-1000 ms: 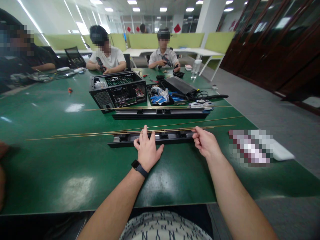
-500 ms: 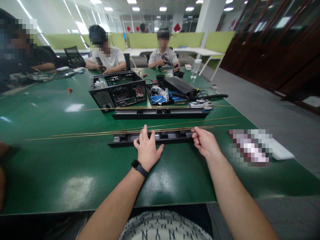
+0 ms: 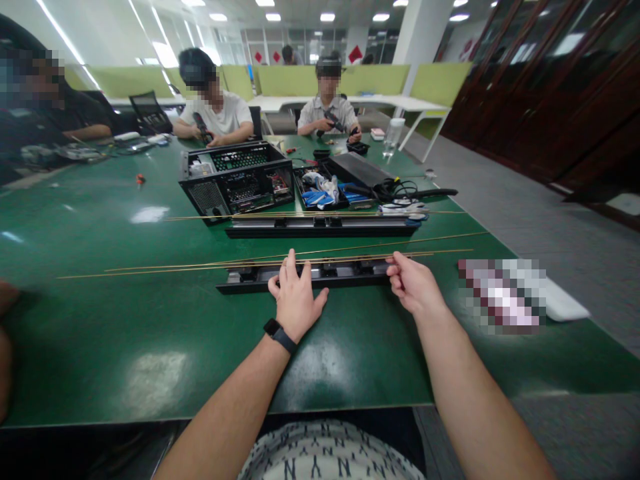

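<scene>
My left hand rests over a long black-and-grey channel strip, fingers spread, fingertips at several thin golden rods crossing it. It wears a black wristband. My right hand is closed in a pinch at the strip's right end, thumb and index finger on a thin golden rod. That rod runs far out to the left, beneath or beside my left fingers; which of the two is hidden. Dark blocks sit inside the channel. Another rod slants up to the right behind it.
Beyond lies a second channel strip with rods along it. Behind stand an open black computer case, a tray with gloves, a grey panel and cables. A blurred object lies at right. Several people sit around the green table.
The pinched rod has shifted slightly to the right, its left end included, and my right hand has moved a little right with it. My left hand stays put.
</scene>
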Demonstrator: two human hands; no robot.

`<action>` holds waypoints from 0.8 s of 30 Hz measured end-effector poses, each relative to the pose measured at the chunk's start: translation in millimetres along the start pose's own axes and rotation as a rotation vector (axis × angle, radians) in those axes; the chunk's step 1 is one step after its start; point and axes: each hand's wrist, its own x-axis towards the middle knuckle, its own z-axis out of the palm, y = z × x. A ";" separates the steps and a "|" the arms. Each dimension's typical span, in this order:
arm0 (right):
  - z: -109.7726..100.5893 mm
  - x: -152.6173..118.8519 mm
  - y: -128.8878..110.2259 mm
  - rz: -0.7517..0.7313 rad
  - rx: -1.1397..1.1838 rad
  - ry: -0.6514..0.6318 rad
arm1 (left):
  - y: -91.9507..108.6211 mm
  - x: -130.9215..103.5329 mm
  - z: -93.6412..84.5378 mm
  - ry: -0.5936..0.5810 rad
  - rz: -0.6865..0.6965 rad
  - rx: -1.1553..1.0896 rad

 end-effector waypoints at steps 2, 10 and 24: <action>0.6 -0.8 1.2 0.007 -0.017 -0.021 | 0.0 0.1 0.1 0.001 0.001 0.001; 1.6 -2.2 2.2 -0.010 -0.046 -0.023 | -0.5 -0.2 0.6 0.010 0.005 0.012; 2.2 -4.2 2.0 -0.018 -0.037 -0.025 | -0.2 -0.7 -0.6 0.000 0.000 0.009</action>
